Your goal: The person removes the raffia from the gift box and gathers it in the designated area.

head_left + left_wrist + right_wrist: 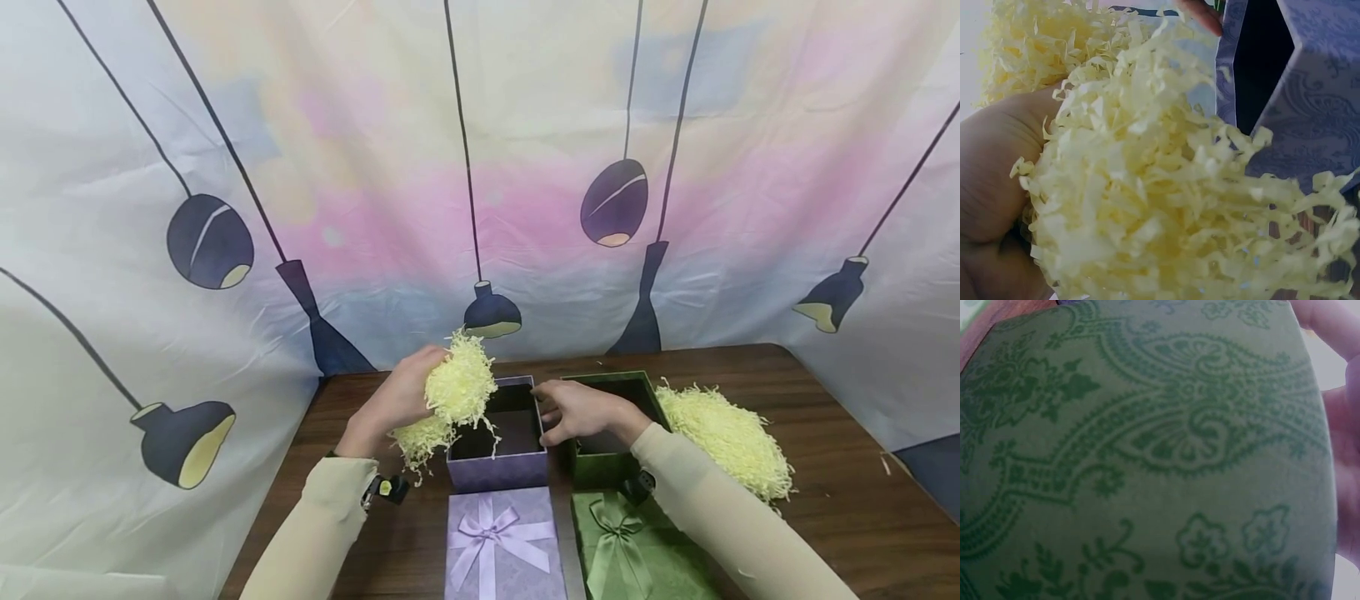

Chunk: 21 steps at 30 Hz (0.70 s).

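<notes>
Over purple box (498,467), left hand (397,398) grips shredded paper (457,392).

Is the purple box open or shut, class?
Open. The purple box shows its dark inside, and its bowed lid lies flat on the table in front of it.

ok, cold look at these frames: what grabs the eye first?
The left hand grips a big wad of pale yellow shredded paper over the open purple gift box at table centre. The right hand rests on that box's right edge, beside the open green gift box. A second heap of shredded paper lies right of the green box, and two ribboned lids sit in front.
</notes>
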Each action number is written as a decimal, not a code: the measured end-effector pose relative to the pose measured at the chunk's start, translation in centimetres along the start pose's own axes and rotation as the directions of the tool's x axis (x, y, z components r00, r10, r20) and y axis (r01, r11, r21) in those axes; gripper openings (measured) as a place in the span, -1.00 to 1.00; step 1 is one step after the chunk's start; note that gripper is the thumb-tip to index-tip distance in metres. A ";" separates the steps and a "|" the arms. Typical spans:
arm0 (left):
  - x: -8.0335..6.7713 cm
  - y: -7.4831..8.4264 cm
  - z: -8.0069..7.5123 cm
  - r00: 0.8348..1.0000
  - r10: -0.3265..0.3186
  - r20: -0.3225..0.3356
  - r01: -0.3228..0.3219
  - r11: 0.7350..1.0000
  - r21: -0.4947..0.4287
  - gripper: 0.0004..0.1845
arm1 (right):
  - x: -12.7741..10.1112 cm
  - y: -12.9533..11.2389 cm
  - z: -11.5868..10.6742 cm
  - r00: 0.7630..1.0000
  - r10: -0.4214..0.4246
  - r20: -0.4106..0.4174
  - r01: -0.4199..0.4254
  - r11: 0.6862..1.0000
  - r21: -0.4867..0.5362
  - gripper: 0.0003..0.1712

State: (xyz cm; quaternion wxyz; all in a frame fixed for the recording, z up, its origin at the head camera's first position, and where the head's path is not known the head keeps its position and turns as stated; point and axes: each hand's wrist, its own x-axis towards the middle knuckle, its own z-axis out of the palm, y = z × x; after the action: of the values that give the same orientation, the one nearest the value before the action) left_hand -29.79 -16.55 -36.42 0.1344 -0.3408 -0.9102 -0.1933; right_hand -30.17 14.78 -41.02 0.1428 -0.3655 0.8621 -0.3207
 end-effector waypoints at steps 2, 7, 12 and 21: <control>-0.2 -0.2 -0.1 1.000 -0.007 0.001 0.007 1.000 0.004 -0.18 | 0.0 -0.1 0.0 1.000 0.003 0.003 -0.003 1.000 0.002 -0.04; -0.6 -0.7 -0.3 1.000 -0.002 -0.014 0.002 1.000 0.018 -0.14 | 0.1 0.0 -0.2 1.000 0.008 0.009 -0.008 1.000 0.004 -0.03; -1.1 -1.0 -0.5 1.000 -0.018 -0.020 0.019 0.999 0.035 -0.11 | 0.2 0.0 -0.3 1.000 0.015 0.011 -0.016 1.000 0.020 -0.03; -2.8 -2.3 -0.2 0.998 -0.061 -0.027 0.062 0.998 0.025 -0.09 | 0.2 0.4 0.2 1.000 -0.013 -0.006 0.013 0.999 0.040 -0.05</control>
State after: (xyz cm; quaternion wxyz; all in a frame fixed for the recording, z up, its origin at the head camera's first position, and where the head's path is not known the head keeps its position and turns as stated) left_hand -29.25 -19.80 -37.88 0.1447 -0.3083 -0.9208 -0.1900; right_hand -30.47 14.77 -41.42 0.1458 -0.3671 0.8535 -0.3398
